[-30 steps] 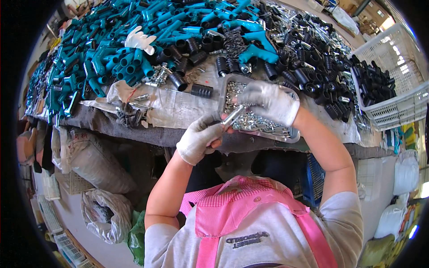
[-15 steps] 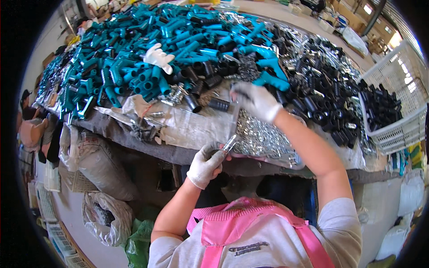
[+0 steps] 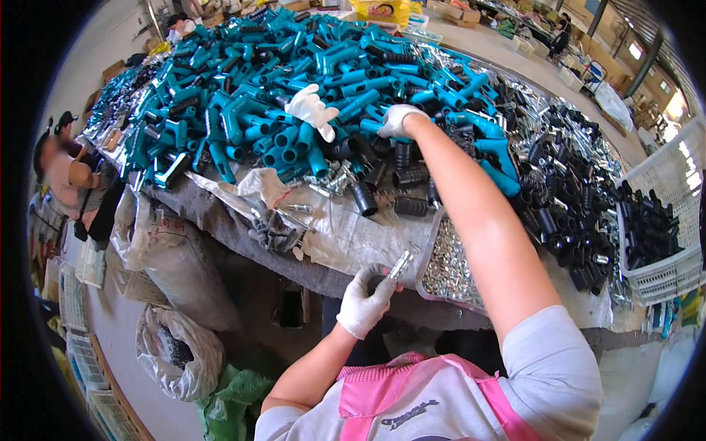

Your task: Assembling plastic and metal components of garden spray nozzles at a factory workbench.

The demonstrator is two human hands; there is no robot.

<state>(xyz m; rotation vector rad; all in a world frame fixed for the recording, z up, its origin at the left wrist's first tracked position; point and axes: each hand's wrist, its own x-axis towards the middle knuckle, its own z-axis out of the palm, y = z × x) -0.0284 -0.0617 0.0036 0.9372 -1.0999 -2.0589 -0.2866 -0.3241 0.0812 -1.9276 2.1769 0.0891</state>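
My gloved left hand [image 3: 368, 300] grips a slim silver metal shaft [image 3: 401, 265], its end pointing up and away, close to the table's front edge. Stretched far forward, my gloved right hand [image 3: 401, 120] bends down over the pile of teal plastic housings [image 3: 346, 81]; its fingertips are partly hidden at a teal tube [image 3: 371, 126]. Black ribbed sleeves [image 3: 409, 177] lie below that hand. Under my right forearm stands a clear tray [image 3: 441, 290] of small silver metal parts, partly covered by the arm. A loose white glove [image 3: 312, 110] rests on the teal pile.
Black sleeves and metal shafts heap up on the right beside a white plastic basket [image 3: 665, 268] of black parts. A crumpled cloth [image 3: 263, 187] lies at the front edge. Sacks [image 3: 184, 264] stand on the floor at left. Another person [image 3: 72, 173] is at far left.
My right hand has left the tray of small metal parts and reached forward to the teal pile. My left hand still holds the shaft. The whole view has shifted.
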